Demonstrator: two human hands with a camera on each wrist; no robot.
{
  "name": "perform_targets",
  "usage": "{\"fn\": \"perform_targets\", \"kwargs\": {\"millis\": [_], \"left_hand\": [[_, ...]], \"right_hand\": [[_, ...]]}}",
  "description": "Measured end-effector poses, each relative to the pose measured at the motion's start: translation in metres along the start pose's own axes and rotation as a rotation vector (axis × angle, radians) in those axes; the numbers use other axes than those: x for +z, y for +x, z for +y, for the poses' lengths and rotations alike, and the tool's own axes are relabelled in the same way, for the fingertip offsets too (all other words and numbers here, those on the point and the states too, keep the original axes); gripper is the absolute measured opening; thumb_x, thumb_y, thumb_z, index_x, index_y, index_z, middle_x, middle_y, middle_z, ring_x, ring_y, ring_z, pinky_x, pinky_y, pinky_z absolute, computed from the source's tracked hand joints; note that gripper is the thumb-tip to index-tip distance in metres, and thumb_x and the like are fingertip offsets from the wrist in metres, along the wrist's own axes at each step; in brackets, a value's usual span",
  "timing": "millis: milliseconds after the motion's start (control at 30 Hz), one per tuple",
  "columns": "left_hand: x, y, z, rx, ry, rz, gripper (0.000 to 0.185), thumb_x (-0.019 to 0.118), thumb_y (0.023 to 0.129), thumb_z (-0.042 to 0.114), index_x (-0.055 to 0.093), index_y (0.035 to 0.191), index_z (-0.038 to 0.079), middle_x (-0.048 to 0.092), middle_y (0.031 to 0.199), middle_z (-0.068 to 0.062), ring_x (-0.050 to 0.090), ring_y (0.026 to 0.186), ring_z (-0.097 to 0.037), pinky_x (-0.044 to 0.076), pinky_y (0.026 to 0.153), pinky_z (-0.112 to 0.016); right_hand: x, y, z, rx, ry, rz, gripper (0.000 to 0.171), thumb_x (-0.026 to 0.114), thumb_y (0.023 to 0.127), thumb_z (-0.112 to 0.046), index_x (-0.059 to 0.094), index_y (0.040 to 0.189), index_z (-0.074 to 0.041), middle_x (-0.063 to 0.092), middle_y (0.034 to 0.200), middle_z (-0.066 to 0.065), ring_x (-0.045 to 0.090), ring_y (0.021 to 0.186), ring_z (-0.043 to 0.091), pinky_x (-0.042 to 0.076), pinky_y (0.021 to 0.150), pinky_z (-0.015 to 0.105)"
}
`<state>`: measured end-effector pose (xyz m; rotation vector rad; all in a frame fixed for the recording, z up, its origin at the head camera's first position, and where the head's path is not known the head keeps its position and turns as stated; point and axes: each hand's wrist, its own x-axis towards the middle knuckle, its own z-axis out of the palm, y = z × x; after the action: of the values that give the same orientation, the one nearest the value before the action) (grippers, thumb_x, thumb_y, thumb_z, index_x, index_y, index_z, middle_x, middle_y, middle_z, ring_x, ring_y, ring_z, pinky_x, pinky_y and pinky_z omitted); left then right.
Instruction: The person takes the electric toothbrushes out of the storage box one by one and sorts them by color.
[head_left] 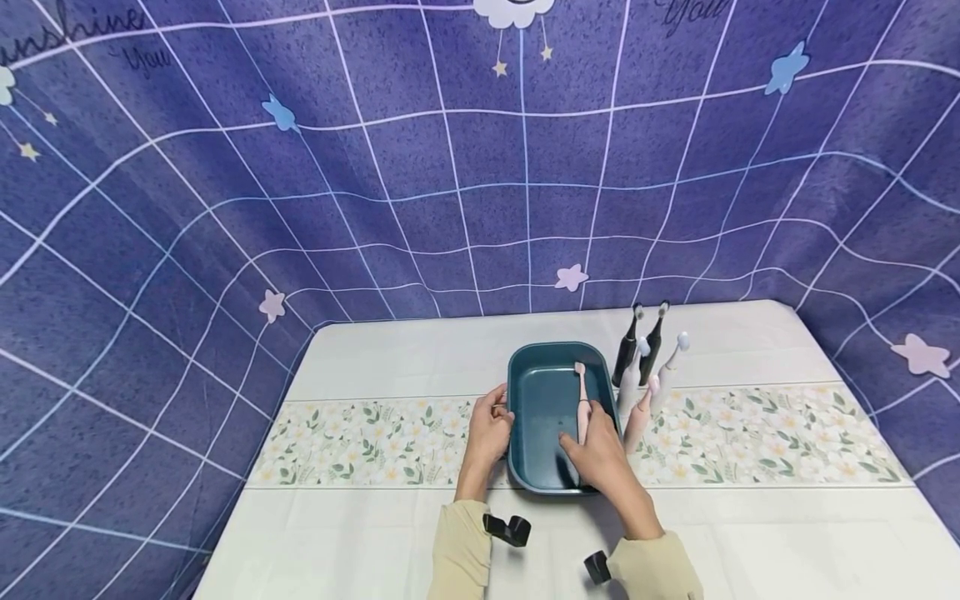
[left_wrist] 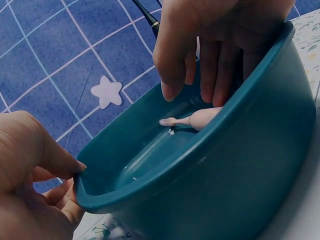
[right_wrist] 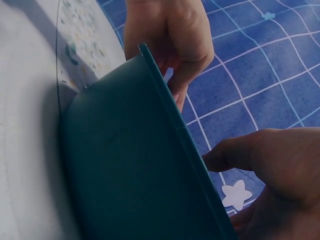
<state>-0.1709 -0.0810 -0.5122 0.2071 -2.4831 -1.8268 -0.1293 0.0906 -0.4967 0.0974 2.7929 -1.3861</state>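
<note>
A dark teal plastic basin (head_left: pixel 538 417) stands on the table in front of me. My left hand (head_left: pixel 489 429) pinches its left rim, thumb on the inner side and fingers outside, as the left wrist view shows. Inside the basin, along its right side, lies a pink electric toothbrush (head_left: pixel 582 408) with its head pointing away from me. Over the handle end is my right hand (head_left: pixel 602 454), reaching into the basin with thumb spread apart from the nearly straight fingers. In the left wrist view the toothbrush (left_wrist: pixel 204 118) shows beyond the rim, its lower handle hidden.
Just right of the basin several more electric toothbrushes stand upright: black ones (head_left: pixel 626 354) at the back, white ones (head_left: pixel 630 385) ahead of them, and a pink one (head_left: pixel 637 423) nearest. A floral band (head_left: pixel 375 442) crosses the white table (head_left: pixel 360 533). Blue gridded cloth (head_left: pixel 450 217) hangs behind.
</note>
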Motion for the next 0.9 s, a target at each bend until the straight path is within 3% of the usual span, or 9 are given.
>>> {"fn": "perform_targets", "kwargs": {"millis": [600, 900], "left_hand": [[0.000, -0.001, -0.001, -0.004, 0.004, -0.003, 0.047, 0.052, 0.086, -0.006, 0.054, 0.133, 0.002, 0.054, 0.114, -0.015, 0.052, 0.096, -0.022, 0.042, 0.081, -0.027], [0.000, -0.001, -0.001, -0.020, -0.039, -0.007, 0.048, 0.052, 0.086, -0.007, 0.054, 0.133, 0.002, 0.052, 0.113, -0.014, 0.049, 0.088, -0.016, 0.040, 0.075, -0.022]], "right_hand": [[0.006, 0.011, -0.001, 0.107, -0.116, -0.066, 0.074, 0.064, 0.084, -0.017, 0.029, 0.141, 0.013, 0.044, 0.131, 0.037, 0.045, 0.122, 0.048, 0.036, 0.102, 0.055], [0.013, 0.018, 0.004, 0.067, -0.193, -0.033, 0.064, 0.068, 0.079, -0.008, 0.041, 0.131, 0.016, 0.051, 0.118, 0.036, 0.051, 0.110, 0.049, 0.040, 0.095, 0.055]]}}
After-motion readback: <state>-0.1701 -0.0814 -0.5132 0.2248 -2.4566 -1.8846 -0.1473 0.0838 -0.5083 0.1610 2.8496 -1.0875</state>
